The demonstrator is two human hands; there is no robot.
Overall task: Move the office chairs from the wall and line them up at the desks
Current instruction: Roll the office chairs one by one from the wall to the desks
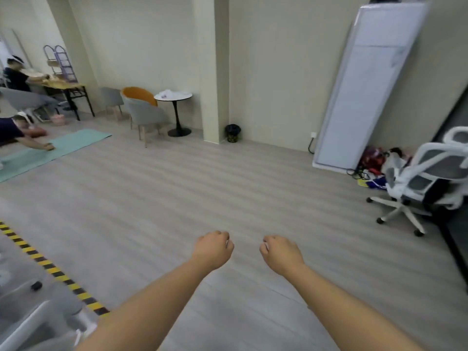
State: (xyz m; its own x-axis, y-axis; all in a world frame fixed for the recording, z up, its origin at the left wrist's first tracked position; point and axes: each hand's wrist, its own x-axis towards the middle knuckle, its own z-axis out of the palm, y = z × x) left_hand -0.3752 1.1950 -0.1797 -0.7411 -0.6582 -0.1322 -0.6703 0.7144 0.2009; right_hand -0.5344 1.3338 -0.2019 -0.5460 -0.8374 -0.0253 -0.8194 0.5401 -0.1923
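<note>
Two hands in view, both empty: left hand (212, 249) and right hand (281, 254) held out over bare floor (177, 193), fingers curled under into loose fists, gripping nothing, close together but apart.

Office chairs: one white-framed mesh office chair (415, 183) on a five-star castor base, far right, near the wall beside a leaning white panel (367, 84). Behind it, part of a second white chair (455, 134), cut by the frame edge. Count: one whole, one partial.

Desks: none identifiable.

Step, as judged: between carries, walking toward the chairs. Next move calls for turning right, closing on the nearer chair, gripping its backrest and rolling it away from the wall.

Other: two grey tub chairs (144, 110), one round side table (173, 96), one green mat (50, 150), two people at left, one waste bin (233, 133).
</note>
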